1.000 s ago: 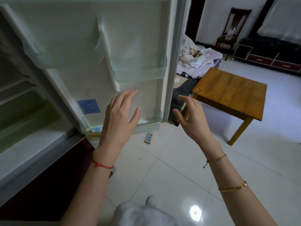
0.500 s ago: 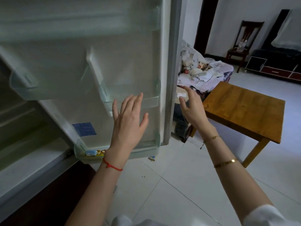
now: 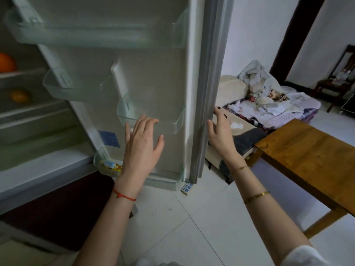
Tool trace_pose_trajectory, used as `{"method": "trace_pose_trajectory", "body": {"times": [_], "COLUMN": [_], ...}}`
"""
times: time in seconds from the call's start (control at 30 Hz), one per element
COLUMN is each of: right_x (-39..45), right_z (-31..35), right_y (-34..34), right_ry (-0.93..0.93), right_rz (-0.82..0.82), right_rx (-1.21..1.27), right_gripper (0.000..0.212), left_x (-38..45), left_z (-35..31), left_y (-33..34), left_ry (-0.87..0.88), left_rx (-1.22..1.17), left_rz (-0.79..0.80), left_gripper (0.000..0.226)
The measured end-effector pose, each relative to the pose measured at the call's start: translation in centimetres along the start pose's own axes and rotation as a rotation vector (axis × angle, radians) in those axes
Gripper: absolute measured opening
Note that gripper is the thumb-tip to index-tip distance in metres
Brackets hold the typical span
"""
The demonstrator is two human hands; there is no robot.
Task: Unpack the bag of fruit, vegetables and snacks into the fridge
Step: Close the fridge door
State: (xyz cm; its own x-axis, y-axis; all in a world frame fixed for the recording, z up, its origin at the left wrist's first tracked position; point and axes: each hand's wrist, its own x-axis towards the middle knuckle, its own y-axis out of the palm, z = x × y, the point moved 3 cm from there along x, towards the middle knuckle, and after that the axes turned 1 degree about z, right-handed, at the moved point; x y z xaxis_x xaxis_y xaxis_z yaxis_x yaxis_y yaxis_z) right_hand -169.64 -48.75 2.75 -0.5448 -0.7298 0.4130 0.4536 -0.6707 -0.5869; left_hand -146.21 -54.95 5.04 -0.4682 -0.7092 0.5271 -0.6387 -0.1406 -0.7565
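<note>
Risked swinging the fridge door [image 3: 153, 83] at centre frame into the small packets [image 3: 111, 166] in its bottom bin, both left hand [image 3: 142, 148] and right hand [image 3: 221, 135] spread, released, gripping nothing; oranges [image 3: 6, 62] shelved upper left, bag unseen.

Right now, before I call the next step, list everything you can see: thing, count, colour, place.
fridge door: 1, white, open, centre
door bins: several, clear, on door
small packets: few, blue and yellow, bottom door bin
oranges: 2, orange, fridge shelves, left
wooden table: 1, brown, right
bed with laundry: 1, pale, behind table
chair: 1, dark, far right
left hand: open, before door
right hand: open, at door edge
</note>
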Motion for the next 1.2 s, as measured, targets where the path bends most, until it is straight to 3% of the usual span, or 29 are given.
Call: {"method": "trace_pose_trajectory", "body": {"times": [0.2, 0.4, 0.93, 1.2], "right_x": [-3.0, -6.3, -13.3, -16.6], "right_z": [0.1, 1.1, 6.6, 10.4], "right_y": [-1.0, -2.0, -0.8, 1.7], "right_ry": [-0.112, -0.221, -0.483, -0.698], "right_rz": [0.005, 0.063, 0.191, 0.281], "right_rx": [0.092, 0.134, 0.395, 0.5], "right_gripper": [0.048, 0.044, 0.027, 0.046], "left_x": [-4.5, -9.5, -18.0, -21.0], "left_z": [-1.6, -4.5, -5.4, -4.3], "left_y": [-0.9, -1.3, -4.3, -5.7], "left_ry": [-0.107, -0.205, -0.414, -0.464], "left_rx": [0.058, 0.057, 0.062, 0.048], "left_rz": [0.002, 0.006, -0.013, -0.035], "left_gripper": [0.069, 0.082, 0.079, 0.077]}}
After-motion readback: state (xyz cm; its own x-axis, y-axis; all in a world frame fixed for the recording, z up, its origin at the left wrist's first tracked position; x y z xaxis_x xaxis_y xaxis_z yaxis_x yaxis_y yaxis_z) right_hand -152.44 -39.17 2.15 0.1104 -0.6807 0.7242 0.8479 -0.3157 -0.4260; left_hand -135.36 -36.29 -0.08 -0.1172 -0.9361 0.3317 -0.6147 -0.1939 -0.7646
